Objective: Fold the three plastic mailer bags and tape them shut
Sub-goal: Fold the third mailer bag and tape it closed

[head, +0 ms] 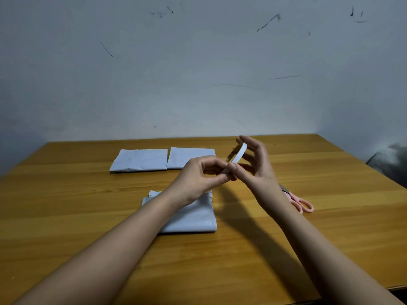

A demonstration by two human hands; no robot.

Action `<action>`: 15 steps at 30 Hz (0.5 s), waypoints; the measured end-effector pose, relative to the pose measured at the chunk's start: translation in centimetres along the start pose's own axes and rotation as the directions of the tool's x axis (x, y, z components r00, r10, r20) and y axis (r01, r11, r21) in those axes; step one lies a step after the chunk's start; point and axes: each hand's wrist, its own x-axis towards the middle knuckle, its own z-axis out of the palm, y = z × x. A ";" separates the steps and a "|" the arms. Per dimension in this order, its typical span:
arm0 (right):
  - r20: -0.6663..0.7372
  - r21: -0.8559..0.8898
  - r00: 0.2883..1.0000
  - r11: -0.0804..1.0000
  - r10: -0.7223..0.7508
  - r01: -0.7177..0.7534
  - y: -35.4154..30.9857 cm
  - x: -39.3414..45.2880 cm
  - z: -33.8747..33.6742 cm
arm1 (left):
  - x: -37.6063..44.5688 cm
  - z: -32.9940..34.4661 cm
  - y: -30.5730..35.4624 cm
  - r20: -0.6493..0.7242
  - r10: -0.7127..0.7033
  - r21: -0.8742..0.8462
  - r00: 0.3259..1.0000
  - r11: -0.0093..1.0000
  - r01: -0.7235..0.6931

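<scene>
Three folded white mailer bags lie on the wooden table [66, 216]. Two sit side by side at the back, the left bag [139, 160] and the right bag [187, 156]. The near bag [193, 216] lies under my left wrist, partly hidden by it. Above the table, my right hand [256, 166] holds a thin white tape roll [239, 154] between thumb and fingertips. My left hand [198, 177] pinches the tape's lower end where it meets my right thumb.
Pink-handled scissors [301, 204] lie on the table to the right, partly hidden behind my right forearm. A scuffed wall stands just behind the table's far edge. A dark grey object [389, 164] sits off the table's right side.
</scene>
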 end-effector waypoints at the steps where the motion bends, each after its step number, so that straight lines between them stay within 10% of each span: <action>1: 0.007 0.032 1.000 0.999 0.012 -0.012 0.0 0.1 0.2 | -0.1 -0.2 -0.2 0.005 -0.014 -0.009 1.000 1.000 0.014; 15: 0.094 -0.405 0.959 0.870 -0.267 0.282 0.5 0.1 1.7 | -0.6 -1.6 0.2 0.060 -0.133 -0.208 0.989 0.968 0.143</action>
